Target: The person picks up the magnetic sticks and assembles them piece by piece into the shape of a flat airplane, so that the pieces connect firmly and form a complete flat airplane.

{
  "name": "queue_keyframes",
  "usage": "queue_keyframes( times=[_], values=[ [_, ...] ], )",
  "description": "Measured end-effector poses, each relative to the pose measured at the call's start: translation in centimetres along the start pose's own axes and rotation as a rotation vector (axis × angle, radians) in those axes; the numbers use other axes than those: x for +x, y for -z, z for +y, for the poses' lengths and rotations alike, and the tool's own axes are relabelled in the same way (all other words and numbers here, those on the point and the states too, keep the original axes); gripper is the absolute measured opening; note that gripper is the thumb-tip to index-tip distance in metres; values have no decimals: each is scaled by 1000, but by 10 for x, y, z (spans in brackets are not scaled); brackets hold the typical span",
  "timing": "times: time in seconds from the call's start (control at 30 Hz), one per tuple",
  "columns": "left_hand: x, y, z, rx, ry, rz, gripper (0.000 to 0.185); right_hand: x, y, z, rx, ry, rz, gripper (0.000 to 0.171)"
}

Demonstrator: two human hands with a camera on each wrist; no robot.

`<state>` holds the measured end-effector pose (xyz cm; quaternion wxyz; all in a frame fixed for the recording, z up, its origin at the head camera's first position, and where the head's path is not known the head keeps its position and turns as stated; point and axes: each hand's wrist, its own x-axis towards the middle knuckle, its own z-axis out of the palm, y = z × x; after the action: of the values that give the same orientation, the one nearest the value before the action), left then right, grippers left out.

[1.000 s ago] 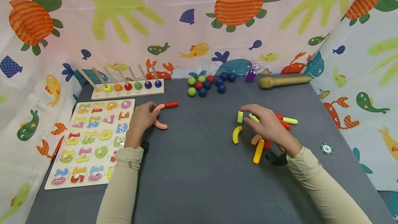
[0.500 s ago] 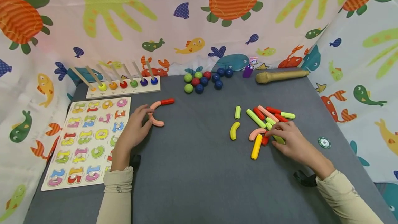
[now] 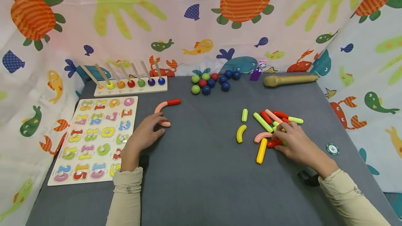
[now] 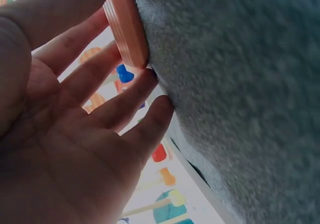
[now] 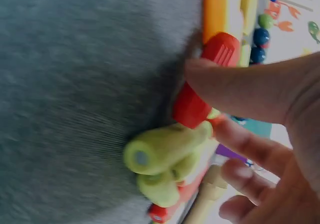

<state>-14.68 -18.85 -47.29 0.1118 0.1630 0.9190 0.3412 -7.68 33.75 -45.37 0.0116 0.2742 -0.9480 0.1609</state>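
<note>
My left hand [image 3: 147, 132] lies flat on the grey mat, its straight fingers [image 4: 100, 79] touching a small pink curved piece [image 3: 165, 123] [image 4: 125, 27]. Farther off lies a pink curve joined to a red stick [image 3: 168, 103]. My right hand [image 3: 293, 140] is at the near side of a pile of coloured sticks [image 3: 270, 119]. Its thumb [image 5: 235, 84] and a finger pinch a short red stick [image 3: 274, 143] [image 5: 200, 92]. Light green sticks [image 5: 165, 154] lie under it. A long yellow stick [image 3: 261, 151], a pink curve [image 3: 262, 136] and a yellow curve [image 3: 240, 133] lie beside it.
A number puzzle board [image 3: 94, 135] lies at the left, with a peg rack [image 3: 130, 86] behind it. Coloured balls [image 3: 210, 81], a purple figure [image 3: 255, 74] and a wooden pestle [image 3: 290, 79] sit at the back. A green round chip [image 3: 332, 149] is at the right. Patterned cloth walls surround the mat.
My right hand drew back from over the pile to its near side and pinched the short red stick. My left hand slid slightly nearer, fingers now on the lower pink curve.
</note>
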Motion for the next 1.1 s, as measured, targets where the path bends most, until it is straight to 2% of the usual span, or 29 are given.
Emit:
queue_keyframes(
  times=[0.17, 0.33, 0.4, 0.63, 0.87, 1.1],
  values=[
    [3, 3, 3, 59, 38, 25, 38, 16, 11, -1, 84, -32, -67, 29],
    [6, 3, 3, 115, 74, 76, 29, 47, 12, -19, 178, -68, -109, 21],
    [7, 2, 4, 124, 77, 88, 25, 60, 9, -28, 199, -55, -118, 19],
    [11, -3, 7, 131, 79, 94, 22, 110, -18, -59, 257, 64, -130, 16],
    [10, 1, 7, 123, 76, 85, 22, 170, -48, -97, 311, 155, -180, 12],
    [9, -3, 11, 96, 71, 77, 20, 210, -76, -130, 267, 186, -210, 9]
  ],
)
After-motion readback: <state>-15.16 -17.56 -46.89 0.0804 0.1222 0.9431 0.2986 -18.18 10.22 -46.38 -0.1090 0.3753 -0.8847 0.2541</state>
